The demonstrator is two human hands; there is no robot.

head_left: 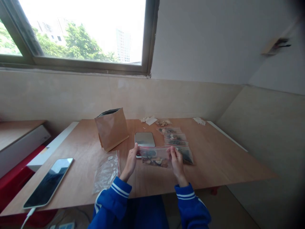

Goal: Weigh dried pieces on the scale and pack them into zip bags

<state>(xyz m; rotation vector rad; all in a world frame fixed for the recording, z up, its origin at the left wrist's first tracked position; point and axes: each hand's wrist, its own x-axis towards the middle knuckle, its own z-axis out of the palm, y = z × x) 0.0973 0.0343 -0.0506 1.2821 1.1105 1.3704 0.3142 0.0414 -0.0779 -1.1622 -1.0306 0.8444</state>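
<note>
Head view | table [214,159] left edge: phone [49,183] lying flat | crumpled plastic bag [106,171] near front edge | left hand [130,162] pinching zip bag [154,158] up, just before silver device [145,139] | right hand [176,162] gripping bag's other end | more zip bags [175,137] lined up behind

Quick count from my end: one left hand [130,163] and one right hand [177,163], both on a single zip bag [154,157]. Four more zip bags [175,137] lie on the tabletop [221,159], stepping far to near on the right (the nearest is half behind the right hand). Also one brown paper bag [111,129], one crumpled clear plastic bag [106,171], one silver slab [145,139], one phone [48,183] at near left with one white cable [28,217], and two clumps of white paper [149,120] along the far edge.
</note>
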